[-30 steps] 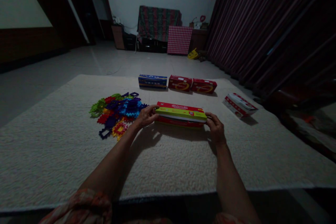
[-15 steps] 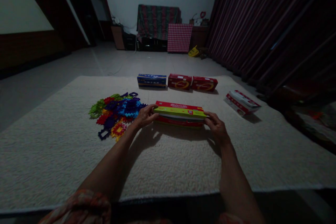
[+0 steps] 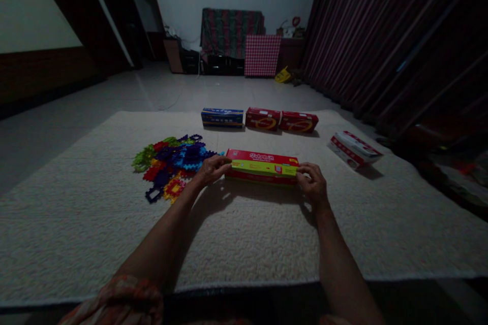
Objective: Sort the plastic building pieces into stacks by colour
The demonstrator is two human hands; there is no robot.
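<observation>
A long red and yellow-green cardboard box lies crosswise on the pale textured mat. My left hand grips the left end of its lid, thumb and fingers closed at the corner. At the opposite end, my right hand pinches the lid's right corner in the same way. The yellow-green flap lies down along the front of the box. Just left of my left hand is a heap of colourful plastic interlocking pieces, in purple, blue, green, red and yellow.
Beyond the box stand a blue box and two dark red boxes in a row. A red and white box sits at the right of the mat. Farther back are a cloth-draped item and a checked panel; curtains hang at right.
The yellow-green flap has come down over the front, covering the dark gap seen below it earlier. Both hands stay at the box ends. The view has shifted slightly.
</observation>
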